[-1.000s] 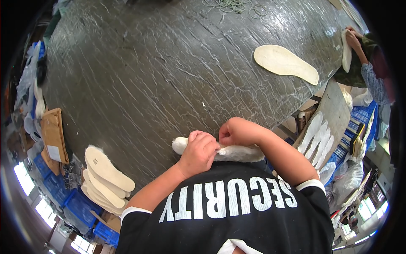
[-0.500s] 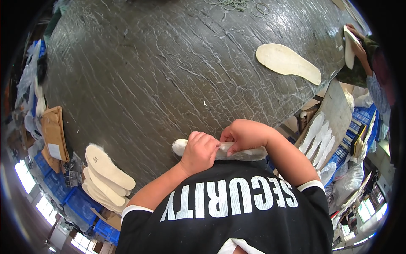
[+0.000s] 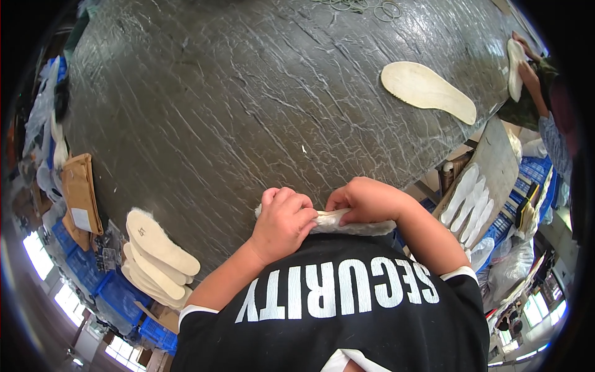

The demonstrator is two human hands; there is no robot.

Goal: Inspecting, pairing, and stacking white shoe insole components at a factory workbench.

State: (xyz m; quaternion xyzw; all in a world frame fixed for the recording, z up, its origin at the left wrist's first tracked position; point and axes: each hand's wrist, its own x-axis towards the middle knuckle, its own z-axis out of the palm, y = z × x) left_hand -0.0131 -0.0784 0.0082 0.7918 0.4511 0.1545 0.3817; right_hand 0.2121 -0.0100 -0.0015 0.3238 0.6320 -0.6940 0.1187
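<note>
Head view: the fleecy insole (image 3: 356, 228) is at the bench's near edge, right in front of the black shirt (image 3: 334, 335). The left hand (image 3: 284, 220) curls over its left part, thumb and fingers pinching it; the right hand (image 3: 361, 203) pinches its upper edge just beside. On the bench (image 3: 204, 105), a pile of insoles (image 3: 162, 251) lies by the near left edge, and a single insole (image 3: 427, 92) near the right edge. Green bands (image 3: 387, 10) lie toward the far side. Beyond the right corner, a co-worker's hands (image 3: 528, 73) hold a white insole (image 3: 515, 65).
</note>
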